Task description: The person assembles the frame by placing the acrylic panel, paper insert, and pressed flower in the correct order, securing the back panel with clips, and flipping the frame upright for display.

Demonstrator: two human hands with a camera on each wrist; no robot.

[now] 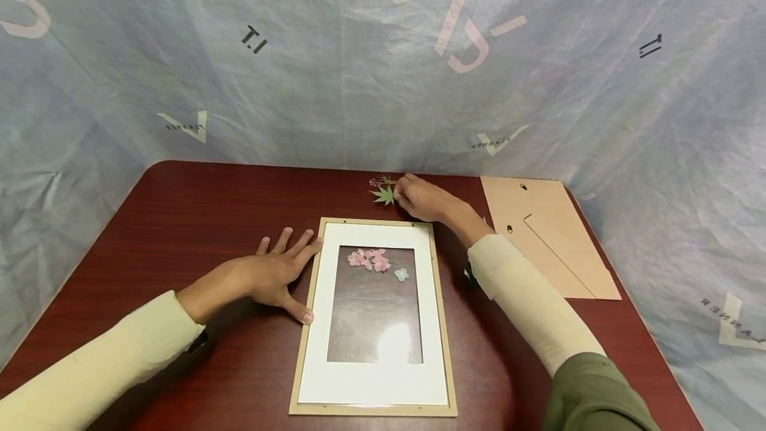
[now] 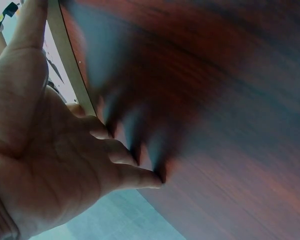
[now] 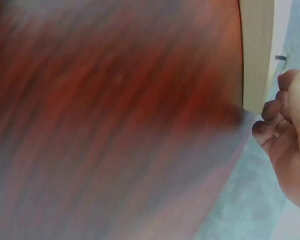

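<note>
In the head view I have the left hand (image 1: 275,278) spread, fingers straight, thumb and fingertips at the left edge of the frame (image 1: 371,410); pink flowers (image 1: 369,259) and a pale blue flower (image 1: 401,275) lie within its opening, toward the far end. Beyond the frame, the right hand (image 1: 423,198) curls its fingers at the green leaf (image 1: 383,195), which lies beside a purple sprig (image 1: 375,183); I cannot tell whether they pinch it. I judge the leaf feather-light, thin and fragile, best taken by its stem end. The left wrist view shows me spread fingers beside the frame; the right wrist view, curled fingertips, leaf unseen.
</note>
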